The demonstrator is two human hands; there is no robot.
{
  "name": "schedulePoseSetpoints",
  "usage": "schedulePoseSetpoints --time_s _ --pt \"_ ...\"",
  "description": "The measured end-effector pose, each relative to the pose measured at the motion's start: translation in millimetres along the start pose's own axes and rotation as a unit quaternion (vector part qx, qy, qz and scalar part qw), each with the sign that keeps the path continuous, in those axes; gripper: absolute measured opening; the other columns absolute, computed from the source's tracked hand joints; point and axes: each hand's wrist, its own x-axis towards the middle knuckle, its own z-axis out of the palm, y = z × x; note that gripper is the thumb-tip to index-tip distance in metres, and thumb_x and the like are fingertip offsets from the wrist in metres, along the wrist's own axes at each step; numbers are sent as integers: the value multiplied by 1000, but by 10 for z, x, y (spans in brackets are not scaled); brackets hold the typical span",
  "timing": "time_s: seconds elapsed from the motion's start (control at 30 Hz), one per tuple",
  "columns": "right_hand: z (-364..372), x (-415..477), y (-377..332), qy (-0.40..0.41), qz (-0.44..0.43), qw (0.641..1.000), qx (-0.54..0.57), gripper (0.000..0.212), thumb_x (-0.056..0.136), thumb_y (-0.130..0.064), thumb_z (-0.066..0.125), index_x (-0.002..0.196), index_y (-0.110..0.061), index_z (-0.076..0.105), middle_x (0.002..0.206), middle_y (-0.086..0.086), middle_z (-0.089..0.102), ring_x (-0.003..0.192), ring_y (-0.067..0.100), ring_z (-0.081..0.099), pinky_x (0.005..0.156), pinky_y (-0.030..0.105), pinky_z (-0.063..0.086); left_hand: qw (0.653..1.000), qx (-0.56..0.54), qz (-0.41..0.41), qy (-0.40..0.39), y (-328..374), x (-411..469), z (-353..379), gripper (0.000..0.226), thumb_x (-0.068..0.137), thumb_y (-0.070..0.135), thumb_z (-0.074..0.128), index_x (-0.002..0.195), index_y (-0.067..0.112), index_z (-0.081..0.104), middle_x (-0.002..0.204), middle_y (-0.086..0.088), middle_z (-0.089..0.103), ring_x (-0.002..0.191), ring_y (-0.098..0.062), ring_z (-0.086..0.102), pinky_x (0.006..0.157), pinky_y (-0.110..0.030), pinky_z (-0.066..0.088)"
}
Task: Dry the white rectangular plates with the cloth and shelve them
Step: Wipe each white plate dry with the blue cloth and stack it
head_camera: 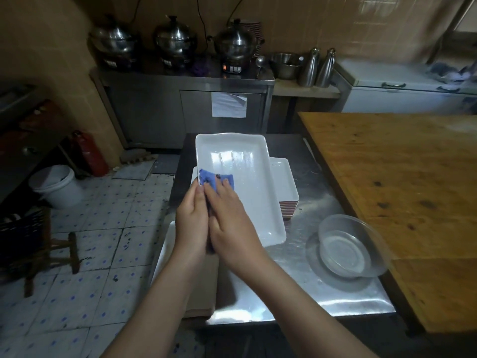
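Observation:
I hold a white rectangular plate (247, 182) tilted above the steel table (304, 285). My left hand (192, 220) grips its left long edge, fingers curled round the rim. My right hand (229, 223) presses a blue cloth (215, 180) onto the plate's inner left side, fingers straight on the cloth. Water drops show on the plate's floor. Behind it, a stack of white rectangular plates (286, 192) rests on the table. Another white plate (166, 249) lies under my left forearm at the table's left edge.
A clear glass bowl (348, 246) sits on the steel table at the right. A wooden table (402, 202) adjoins on the right. Steel cabinet with pots (180, 45) stands at the back. White bucket (56, 187), red extinguisher (90, 153) and a stool (51, 244) stand on the tiled floor.

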Motion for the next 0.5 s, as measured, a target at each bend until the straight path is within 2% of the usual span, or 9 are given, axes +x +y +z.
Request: schedulePoseSetpoints --time_s 0.03,0.1,0.17,0.23,0.27,0.33,0.37,0.43,0.5 --pt "0 -44 0 -8 -8 1000 -7 55 93 -19 27 148 -20 27 158 0 16 146 12 3 106 5 -7 1000 -7 2 9 -2 6 -13 33 100 24 37 127 17 54 120 1 62 110 -8 59 100 -28 45" --pt "-15 -143 13 -32 -30 999 -25 53 96 -13 34 148 -22 27 158 1 16 146 12 3 106 5 -7 999 -20 7 32 0 30 -44 26 100 26 38 117 25 57 104 12 65 89 11 62 78 -8 48" --pt "-31 -262 36 -66 -58 994 -60 51 97 -11 37 147 -21 31 158 2 18 146 13 5 111 9 -5 998 -11 19 60 10 83 -87 27 100 26 37 119 24 56 94 18 62 73 19 59 62 0 43" --pt "-70 -360 58 -86 -70 989 -99 46 97 -15 36 143 -14 39 156 6 24 146 19 13 118 22 3 997 7 31 69 19 122 -112 32 100 27 36 123 17 57 99 12 65 79 15 60 64 -2 44" --pt "-90 -400 68 -84 -74 987 -118 45 96 -18 35 139 -9 45 152 10 31 144 24 22 118 30 8 997 13 34 67 17 127 -115 34 100 27 36 124 16 57 105 7 66 86 8 62 68 -6 46" --pt "-133 -448 85 -70 -81 982 -156 46 93 -21 33 129 -4 56 143 15 45 135 32 38 113 41 18 997 19 38 62 13 113 -106 34 100 28 35 125 17 56 111 3 67 95 -6 63 76 -16 48" --pt "-153 -459 100 -59 -82 980 -174 47 92 -23 32 127 -4 57 142 14 47 134 33 40 111 43 19 997 22 40 59 13 105 -101 34 100 29 35 124 18 56 109 4 67 95 -6 63 77 -17 48" --pt "-204 -473 139 -54 -61 979 -189 51 93 -28 26 133 -9 53 147 9 40 139 28 33 114 38 10 997 36 47 57 27 96 -98 33 100 31 34 122 22 56 104 12 66 92 2 61 71 -9 47" --pt "-268 -491 220 -40 -33 978 -203 50 98 -32 23 140 -16 45 154 3 28 144 20 20 114 27 -6 996 47 45 59 58 87 -99 33 100 34 33 121 24 56 102 16 65 91 3 60 68 -11 47"
